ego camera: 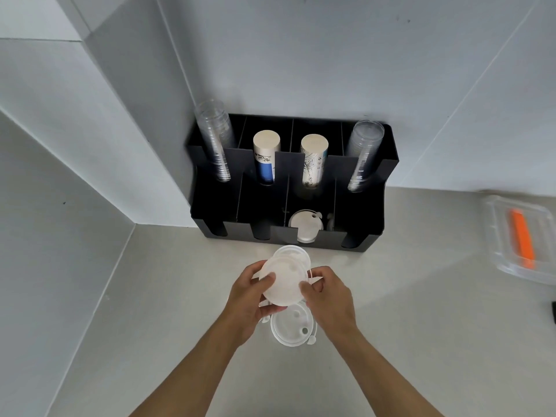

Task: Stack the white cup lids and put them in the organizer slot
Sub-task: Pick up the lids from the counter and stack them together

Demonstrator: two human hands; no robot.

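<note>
Together the left hand [245,299] and right hand [328,297] pinch a stack of round, smooth white lids [284,281] above the pale counter [150,341], near the black organizer [361,236], with perhaps two more lids [291,329] lying beneath.

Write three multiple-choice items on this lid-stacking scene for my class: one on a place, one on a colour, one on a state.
1. Where do lids already sit in the black organizer?
A. front slot, third from left
B. far left slot
C. back row

2. What colour is the item in the clear container?
A. green
B. orange
C. blue

3. The stack of lids is:
A. lying on the counter
B. held by both hands
C. inside the organizer

Answers: 1 A, slotted lids show there; 2 B, orange item; 3 B, left hand and right hand grip it.
</note>
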